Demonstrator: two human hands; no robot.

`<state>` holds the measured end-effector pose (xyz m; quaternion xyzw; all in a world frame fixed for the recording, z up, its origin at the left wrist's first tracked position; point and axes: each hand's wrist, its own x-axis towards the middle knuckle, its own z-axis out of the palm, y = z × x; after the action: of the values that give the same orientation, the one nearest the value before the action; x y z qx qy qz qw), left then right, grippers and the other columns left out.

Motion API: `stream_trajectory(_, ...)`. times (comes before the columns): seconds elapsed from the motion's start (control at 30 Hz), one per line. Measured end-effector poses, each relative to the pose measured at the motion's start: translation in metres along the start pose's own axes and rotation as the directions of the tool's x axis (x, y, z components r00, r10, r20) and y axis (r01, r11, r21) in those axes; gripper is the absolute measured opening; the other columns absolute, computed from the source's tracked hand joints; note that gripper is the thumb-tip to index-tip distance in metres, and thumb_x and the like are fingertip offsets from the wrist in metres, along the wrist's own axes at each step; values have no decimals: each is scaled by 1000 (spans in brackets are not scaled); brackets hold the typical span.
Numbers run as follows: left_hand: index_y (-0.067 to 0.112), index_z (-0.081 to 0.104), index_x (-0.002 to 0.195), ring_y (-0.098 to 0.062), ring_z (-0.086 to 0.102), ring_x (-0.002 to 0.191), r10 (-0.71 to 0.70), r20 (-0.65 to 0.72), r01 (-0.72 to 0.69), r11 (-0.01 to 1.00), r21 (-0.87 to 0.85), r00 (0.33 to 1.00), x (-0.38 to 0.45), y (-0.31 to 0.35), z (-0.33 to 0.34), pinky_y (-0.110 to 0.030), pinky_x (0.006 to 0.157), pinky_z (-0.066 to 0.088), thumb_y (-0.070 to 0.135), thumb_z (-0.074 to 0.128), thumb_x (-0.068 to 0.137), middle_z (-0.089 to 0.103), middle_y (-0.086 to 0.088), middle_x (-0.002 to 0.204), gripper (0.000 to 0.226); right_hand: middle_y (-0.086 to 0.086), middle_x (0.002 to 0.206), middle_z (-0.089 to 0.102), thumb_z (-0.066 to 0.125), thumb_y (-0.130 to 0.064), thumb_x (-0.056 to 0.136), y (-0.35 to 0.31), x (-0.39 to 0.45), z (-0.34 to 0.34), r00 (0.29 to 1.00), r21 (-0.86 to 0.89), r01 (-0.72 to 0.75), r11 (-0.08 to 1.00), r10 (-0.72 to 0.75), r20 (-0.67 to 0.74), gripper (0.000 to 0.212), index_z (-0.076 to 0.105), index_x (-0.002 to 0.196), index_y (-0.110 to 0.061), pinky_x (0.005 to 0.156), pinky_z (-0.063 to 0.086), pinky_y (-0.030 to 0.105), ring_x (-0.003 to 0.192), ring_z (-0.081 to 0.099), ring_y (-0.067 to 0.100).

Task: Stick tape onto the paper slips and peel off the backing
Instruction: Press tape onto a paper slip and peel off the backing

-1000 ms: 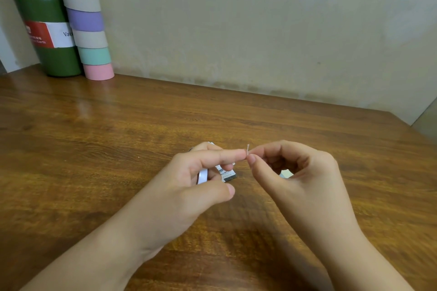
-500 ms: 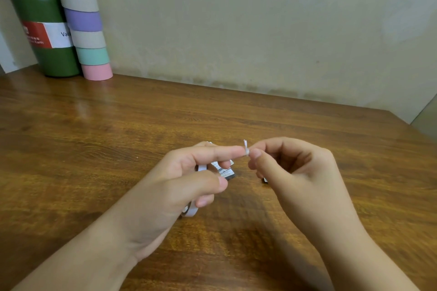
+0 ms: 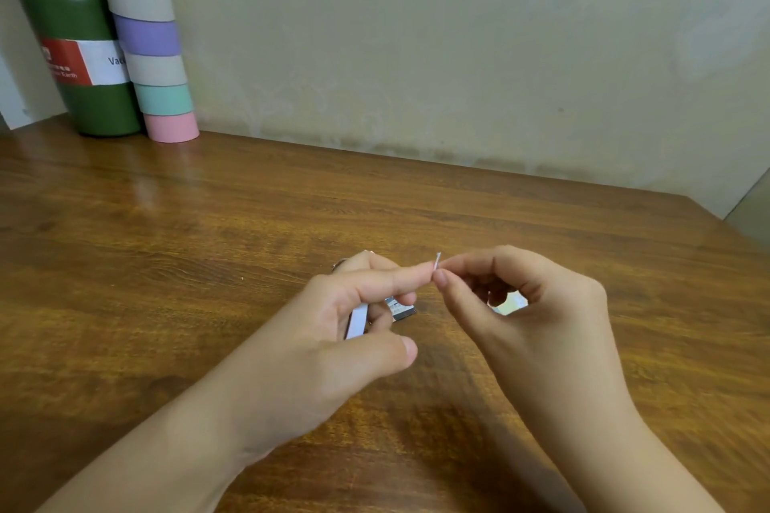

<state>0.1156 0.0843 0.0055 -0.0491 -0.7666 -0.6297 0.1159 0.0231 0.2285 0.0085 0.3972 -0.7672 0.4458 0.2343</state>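
Brown wooden tabletop runs back to a plain beige wall, and both bare hands hover over its near middle. At the far left corner stands a dark green flask with a red and white label, and touching its right side leans a tall tube banded in teal, grey, purple and pink.

Between the hands a tiny white sliver of tape backing sticks up, thin and pale, slightly tilted. The right hand pinches its lower end between thumb and forefinger, the other fingers curled in. The left hand has its forefinger stretched out so the tip meets that pinch, right beside the sliver. Lower in the left hand, the curled fingers hold a narrow white paper slip, which shows in the gap below the forefinger. Just right of it a small dark printed piece peeks out; what it is I cannot tell. Something pale shows behind the right palm, too hidden to name.
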Motion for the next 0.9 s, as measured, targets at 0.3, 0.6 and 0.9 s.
stream_trajectory(0.3,42,60,120,-1,41,66,63,-18,-57,969,240,998,-1,-2,8,-7,64,40,26,61,68,44,22,87,55,-15,63,67,76,-16,73,-5,0,-3,976,104,-197,975,186,109,15,71,67,-28,56,45,10,60,61,4)
stream_trajectory(0.6,40,68,110,-7,44,71,42,-20,-42,999,26,999,1,0,0,-9,71,38,38,58,59,51,14,88,52,-12,54,64,73,-11,75,-10,6,-10,930,283,-345,895,286,230,12,74,67,-19,49,37,7,48,51,-3)
stream_trajectory(0.9,35,71,107,1,45,63,17,5,-16,995,-96,1000,1,2,0,-4,59,38,31,61,58,51,18,81,50,-10,59,66,73,-13,76,-7,4,-8,954,282,-279,918,230,192,11,72,67,-21,53,40,9,53,54,2)
